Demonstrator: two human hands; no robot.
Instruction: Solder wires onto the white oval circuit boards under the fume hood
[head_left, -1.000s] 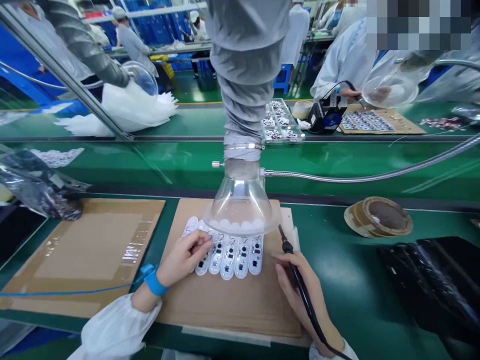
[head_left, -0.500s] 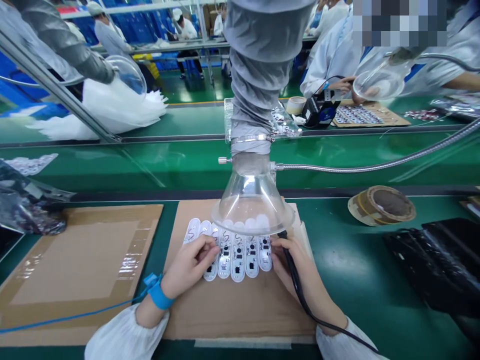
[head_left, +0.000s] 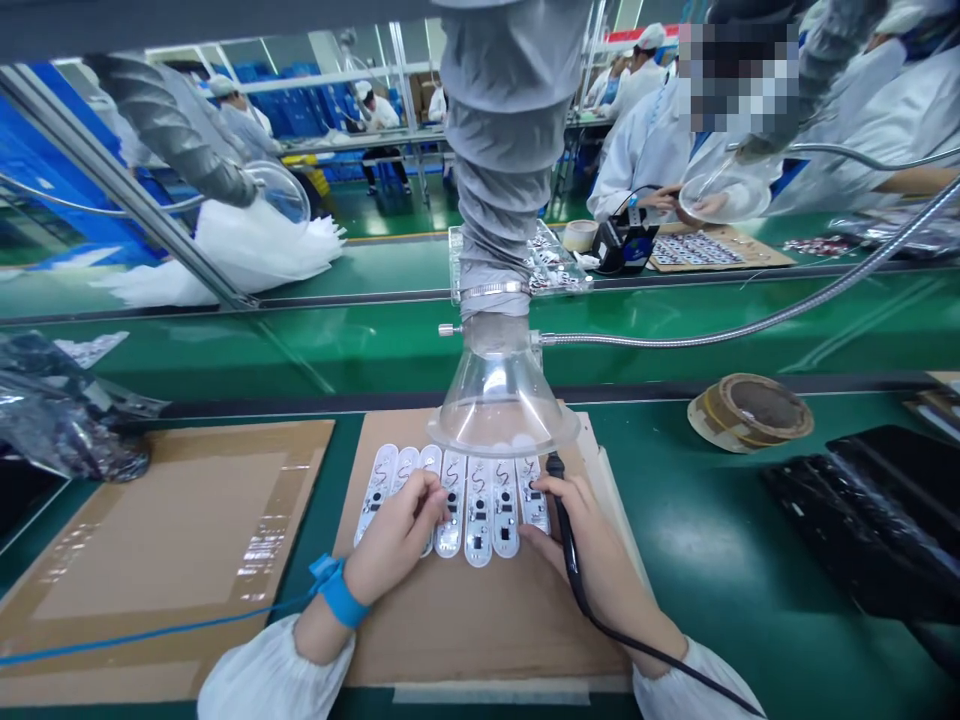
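Note:
A panel of white circuit board strips (head_left: pixel 480 505) lies on a cardboard sheet (head_left: pixel 465 620) in front of me. My left hand (head_left: pixel 401 535), with a blue wrist strap (head_left: pixel 337 592), rests its curled fingers on the panel's left strips. My right hand (head_left: pixel 592 555) is closed around a black soldering iron (head_left: pixel 564 520), its tip at the panel's right edge. A clear fume hood funnel (head_left: pixel 501 410) hangs just above the far end of the strips.
A second cardboard sheet (head_left: pixel 165 540) lies to the left, beside a crumpled plastic bag (head_left: pixel 60 420). A tape roll (head_left: pixel 750 410) and black trays (head_left: pixel 870 520) sit to the right. Beyond the green conveyor (head_left: pixel 300 340), other people in white coats work at their own benches.
My right hand has brought the soldering iron in from the right to the panel's right edge. My left hand stays on the left strips. The view has shifted slightly.

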